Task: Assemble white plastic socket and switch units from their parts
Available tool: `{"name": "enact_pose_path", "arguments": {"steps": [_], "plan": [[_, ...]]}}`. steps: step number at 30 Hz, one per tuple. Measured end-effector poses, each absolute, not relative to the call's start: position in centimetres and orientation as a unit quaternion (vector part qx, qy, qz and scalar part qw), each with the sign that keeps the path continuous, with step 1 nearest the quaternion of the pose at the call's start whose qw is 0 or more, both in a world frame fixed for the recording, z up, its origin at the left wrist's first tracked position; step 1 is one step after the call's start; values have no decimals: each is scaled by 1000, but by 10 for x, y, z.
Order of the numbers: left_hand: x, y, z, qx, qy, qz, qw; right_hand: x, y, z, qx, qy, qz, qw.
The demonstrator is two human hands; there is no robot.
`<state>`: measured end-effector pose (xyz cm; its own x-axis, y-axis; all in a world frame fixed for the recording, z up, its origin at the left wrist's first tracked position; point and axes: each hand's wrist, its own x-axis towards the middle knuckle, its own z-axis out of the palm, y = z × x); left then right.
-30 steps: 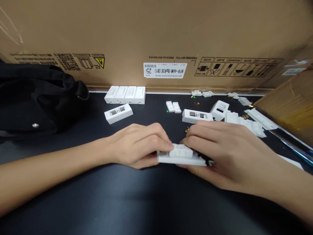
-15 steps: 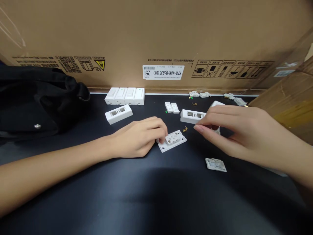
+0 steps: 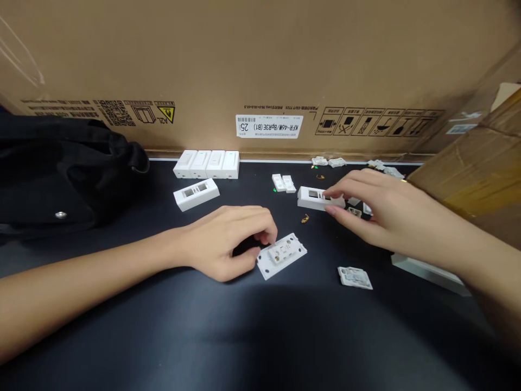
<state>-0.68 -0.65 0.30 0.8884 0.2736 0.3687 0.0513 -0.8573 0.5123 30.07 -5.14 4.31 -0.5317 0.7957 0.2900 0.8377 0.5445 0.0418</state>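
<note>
My left hand [image 3: 232,241] rests at the left end of a flat white base plate [image 3: 266,270], thumb and fingertips at its edge; a small white module [image 3: 284,250] sits on the plate. The thumb and fingers of that hand are apart. My right hand [image 3: 378,209] has its thumb and index finger at the right part of a white housing with two windows [image 3: 311,201], which lies on the dark table. A small brass piece [image 3: 305,219] lies between the plate and the housing. Small white parts beneath my right hand are partly hidden.
Four white switches [image 3: 207,164] stand in a row at the back, with another white housing [image 3: 196,194] before them. Two small white pieces [image 3: 284,183] lie mid-table. A flat white part [image 3: 355,277] lies front right. A black bag [image 3: 69,168] is left; cardboard boxes [image 3: 203,54] stand behind and right.
My right hand has moved slightly left, its finger and thumb now at the housing. My left thumb has come away from the fingers, and the base plate sits lower in view.
</note>
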Motion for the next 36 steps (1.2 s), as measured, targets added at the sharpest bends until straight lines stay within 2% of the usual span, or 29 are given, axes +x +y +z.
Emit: {"name": "enact_pose_path", "arguments": {"steps": [7, 14, 20, 27, 36], "plan": [[-6, -4, 10, 945, 21, 167, 279, 298, -49, 24, -482, -866, -83, 100], [-4, -4, 5, 938, 14, 199, 283, 291, -48, 25, -490, -858, -76, 131], [-4, -5, 2, 943, 64, 189, 266, 286, -51, 34, -529, -820, -79, 202], [-2, -2, 0, 953, 125, 155, 229, 299, -43, 17, -539, -828, -48, 145], [-4, -3, -1, 942, 92, 207, 250, 289, -50, 31, -505, -848, -11, 159]]}}
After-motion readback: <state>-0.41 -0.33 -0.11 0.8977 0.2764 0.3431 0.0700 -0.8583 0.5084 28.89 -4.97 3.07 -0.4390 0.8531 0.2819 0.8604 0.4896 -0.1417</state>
